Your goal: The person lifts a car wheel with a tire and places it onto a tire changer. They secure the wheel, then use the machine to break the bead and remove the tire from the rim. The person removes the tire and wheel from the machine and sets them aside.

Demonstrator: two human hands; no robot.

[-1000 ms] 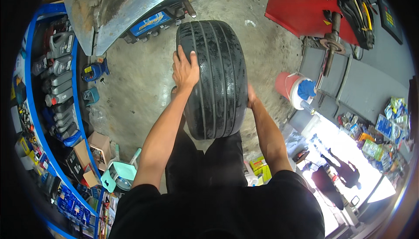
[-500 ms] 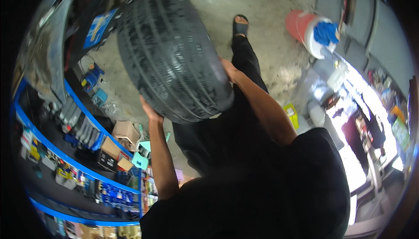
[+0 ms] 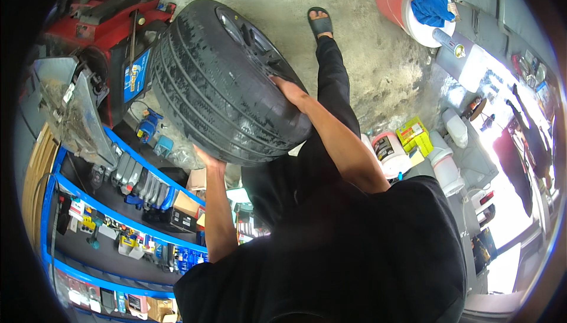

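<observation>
A car wheel [image 3: 215,90] with a wet black tyre leans against my body, its tread toward me. On its far right side the dark spoked rim [image 3: 254,42] shows. My right hand [image 3: 289,91] is at the sidewall by the rim's edge, its fingertips partly hidden against the rim. Low on the tread's left edge, my left hand [image 3: 208,157] grips the tyre, its fingers mostly hidden behind the rubber. The wheel's underside and what bears its weight cannot be made out.
A red machine [image 3: 112,19] stands at the far left. Blue-edged shelves [image 3: 136,234] hold tools and boxes at the left. Far right is a red bucket [image 3: 393,7] with a blue cloth [image 3: 431,7]. Tubs and a yellow-green box [image 3: 414,135] sit right of me.
The wheel has turned so that its spoked rim now shows on the right. My right hand has come up along the sidewall toward the rim; the left still holds the lower tread edge.
</observation>
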